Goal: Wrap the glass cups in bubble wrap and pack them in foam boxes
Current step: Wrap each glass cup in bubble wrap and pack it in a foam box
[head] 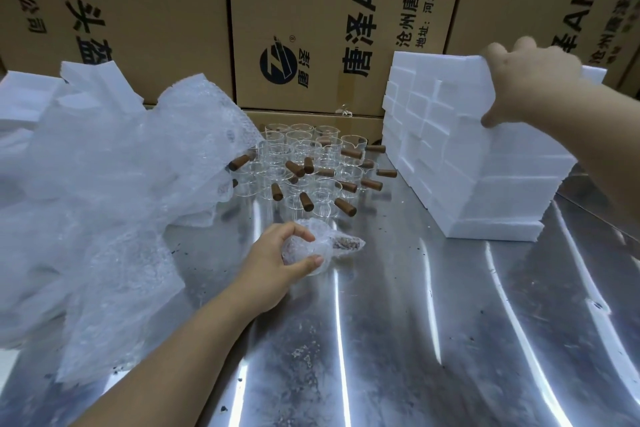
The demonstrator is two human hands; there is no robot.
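On steel table (415, 322), left hand (277, 260) grips a cloudy bubble-wrapped cup (334, 243).

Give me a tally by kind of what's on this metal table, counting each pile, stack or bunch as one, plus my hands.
Wrapped cup: 1
Bunch of bare glass cups: 1
Bubble wrap pile: 1
Foam stacks: 2
Left hand and right hand: 2
Total: 7
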